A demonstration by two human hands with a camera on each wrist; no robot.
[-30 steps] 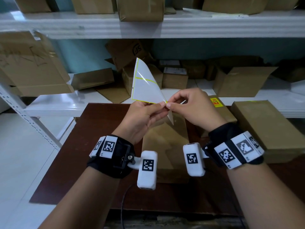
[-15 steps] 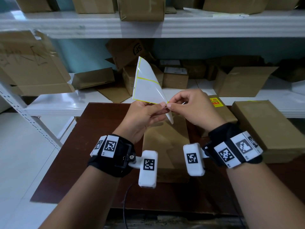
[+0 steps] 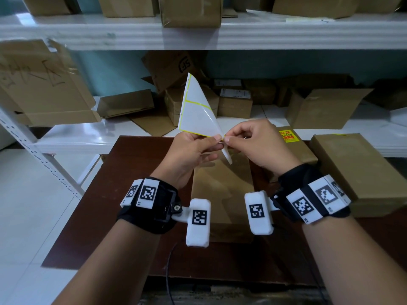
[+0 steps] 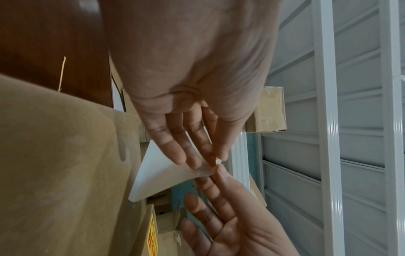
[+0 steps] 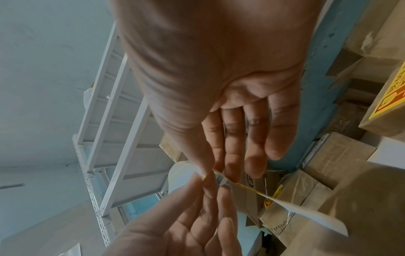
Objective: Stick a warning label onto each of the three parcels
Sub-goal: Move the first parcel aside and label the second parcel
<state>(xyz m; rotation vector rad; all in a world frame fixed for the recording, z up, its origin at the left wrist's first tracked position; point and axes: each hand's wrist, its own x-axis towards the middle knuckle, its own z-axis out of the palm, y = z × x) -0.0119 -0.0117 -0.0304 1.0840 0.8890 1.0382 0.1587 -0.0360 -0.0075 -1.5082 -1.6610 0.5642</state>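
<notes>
I hold a white label sheet (image 3: 198, 115) with thin yellow lines upright over the table. My left hand (image 3: 217, 143) grips its lower edge between thumb and fingers. My right hand (image 3: 228, 139) pinches the sheet's corner right beside the left thumb. The left wrist view shows the left fingers (image 4: 175, 149) spread on the sheet (image 4: 157, 175). The right wrist view shows the sheet (image 5: 306, 209) edge-on. Three brown parcels lie on the dark table (image 3: 92, 216): one under my hands (image 3: 222, 194), one with a yellow warning label (image 3: 288, 136), and one on the right (image 3: 356, 168).
White metal shelving (image 3: 110, 36) stands behind the table and holds several cardboard boxes, such as an open one (image 3: 326, 108). A slanted shelf post (image 3: 44, 159) rises at the left. A black cable (image 3: 168, 271) hangs at the table's near edge.
Both hands keep their pinch at the same corner. The top of the sheet has drifted slightly to the right.
</notes>
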